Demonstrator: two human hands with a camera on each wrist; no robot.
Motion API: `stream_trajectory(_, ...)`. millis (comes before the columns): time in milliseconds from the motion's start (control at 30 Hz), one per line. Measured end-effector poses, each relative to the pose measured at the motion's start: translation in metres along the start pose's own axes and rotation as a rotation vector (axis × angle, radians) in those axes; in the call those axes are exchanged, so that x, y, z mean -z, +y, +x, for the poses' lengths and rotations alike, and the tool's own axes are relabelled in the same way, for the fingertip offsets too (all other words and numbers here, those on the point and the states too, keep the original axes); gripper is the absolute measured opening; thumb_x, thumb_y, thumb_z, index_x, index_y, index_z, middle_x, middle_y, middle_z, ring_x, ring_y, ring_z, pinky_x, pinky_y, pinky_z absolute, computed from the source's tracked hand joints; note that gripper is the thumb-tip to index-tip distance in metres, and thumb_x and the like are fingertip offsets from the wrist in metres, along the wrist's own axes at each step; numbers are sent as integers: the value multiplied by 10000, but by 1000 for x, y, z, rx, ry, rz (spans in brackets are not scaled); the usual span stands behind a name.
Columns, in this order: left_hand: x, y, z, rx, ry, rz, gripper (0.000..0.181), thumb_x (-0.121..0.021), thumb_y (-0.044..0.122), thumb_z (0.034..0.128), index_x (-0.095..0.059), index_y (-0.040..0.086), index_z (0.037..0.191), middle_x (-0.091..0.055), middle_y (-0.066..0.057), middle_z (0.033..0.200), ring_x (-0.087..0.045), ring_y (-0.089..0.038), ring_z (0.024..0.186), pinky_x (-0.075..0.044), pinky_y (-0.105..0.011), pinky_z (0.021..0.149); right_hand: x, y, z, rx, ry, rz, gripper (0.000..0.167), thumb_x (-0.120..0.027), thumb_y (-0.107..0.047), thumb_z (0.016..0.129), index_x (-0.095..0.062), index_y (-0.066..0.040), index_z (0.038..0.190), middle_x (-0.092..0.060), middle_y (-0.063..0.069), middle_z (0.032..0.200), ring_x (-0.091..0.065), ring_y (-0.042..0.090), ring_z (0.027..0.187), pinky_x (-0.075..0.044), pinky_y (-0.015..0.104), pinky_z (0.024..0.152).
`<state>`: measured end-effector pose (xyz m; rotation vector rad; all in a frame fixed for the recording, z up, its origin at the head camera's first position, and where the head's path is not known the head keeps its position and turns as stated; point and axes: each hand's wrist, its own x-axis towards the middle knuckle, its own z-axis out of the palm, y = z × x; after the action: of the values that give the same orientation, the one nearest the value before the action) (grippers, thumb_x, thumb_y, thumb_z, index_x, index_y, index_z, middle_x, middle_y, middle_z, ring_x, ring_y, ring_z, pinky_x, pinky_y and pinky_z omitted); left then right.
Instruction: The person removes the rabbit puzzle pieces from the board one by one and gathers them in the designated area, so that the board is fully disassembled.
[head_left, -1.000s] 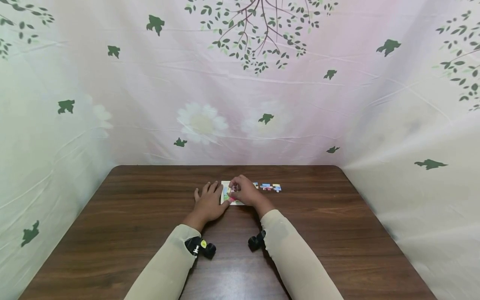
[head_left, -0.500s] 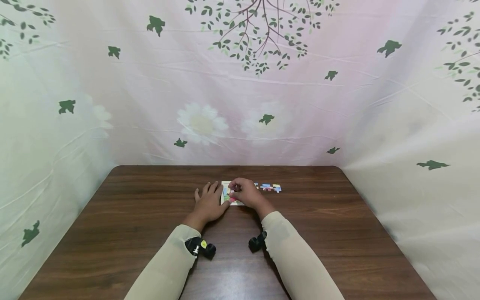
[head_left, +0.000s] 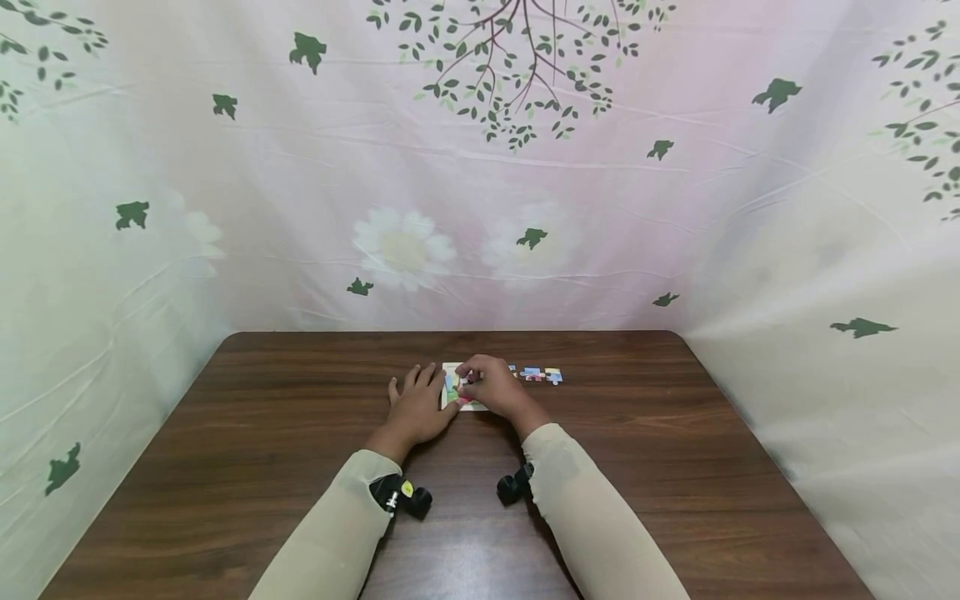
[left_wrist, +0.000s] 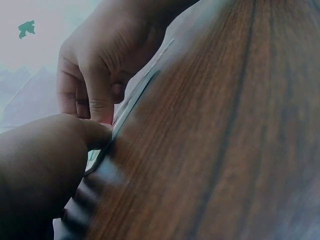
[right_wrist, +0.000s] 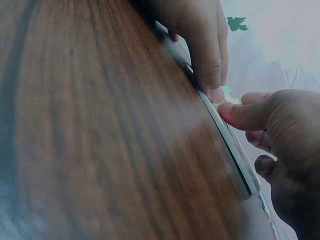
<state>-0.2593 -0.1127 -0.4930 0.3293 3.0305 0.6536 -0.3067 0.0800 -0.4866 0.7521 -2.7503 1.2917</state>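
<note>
A small jigsaw puzzle board (head_left: 452,367) with a white border and a colourful picture lies flat near the table's far side. My left hand (head_left: 416,408) rests at its left edge, fingers spread on the table and thumb on the board's near corner. Over the board, my right hand (head_left: 497,387) has its fingers bent, thumb and index finger at a puzzle piece that they mostly cover. In the right wrist view both thumbs meet at the board's near edge (right_wrist: 232,145), by a spot of pink. The right hand hides much of the picture.
Loose puzzle pieces (head_left: 532,374) lie in a row to the right of the board, the outermost piece (head_left: 553,376) yellow and blue. Brown wood-grain table (head_left: 637,467) surrounds them. A printed cloth (head_left: 465,183) hangs behind and at both sides.
The right hand's knuckles have dipped slightly and its fingers shifted a little over the board. The left hand and the loose pieces stay where they were.
</note>
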Motion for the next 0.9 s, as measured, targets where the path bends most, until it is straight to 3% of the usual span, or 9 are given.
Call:
stream_trajectory(300, -2, 2, -1, 2, -3, 18, 766, -586, 546, 1081, -406, 134, 1701, -322, -161, 1794, -225, -449, 1681, -115, -811, 1286, 8, 9, -6, -25, 22, -31, 208, -748, -121, 1047, -749, -120, 1254, -694, 42, 1188, -611, 183, 984, -544, 347, 789)
stream_trajectory(500, -3, 4, -2, 15, 8, 17, 788, -579, 569, 1081, -394, 127, 1707, -308, -158, 1801, -215, -445, 1685, -106, -801, 1294, 19, 12, -11, 7, 59, -4, 211, -712, -112, 1068, -716, -90, 1278, -619, 87, 1344, -590, 267, 1142, -552, 456, 943)
stream_trajectory(700, -5, 7, -5, 31, 17, 19, 800, -578, 580, 1081, -384, 127, 1711, -302, -155, 1803, -211, -446, 1686, -103, -798, 1297, 29, 21, -20, -2, 51, 5, 220, -699, -130, 1078, -707, -86, 1293, -555, 135, 1473, -500, 363, 1441, -478, 602, 1173)
stream_trajectory(900, -10, 12, -12, 46, 12, 18, 793, -586, 569, 1080, -383, 135, 1712, -301, -152, 1804, -206, -444, 1688, -98, -799, 1297, 38, 34, -33, -21, 60, -11, 211, -720, -141, 1066, -719, -90, 1271, -552, 137, 1466, -432, 378, 1479, -435, 627, 1197)
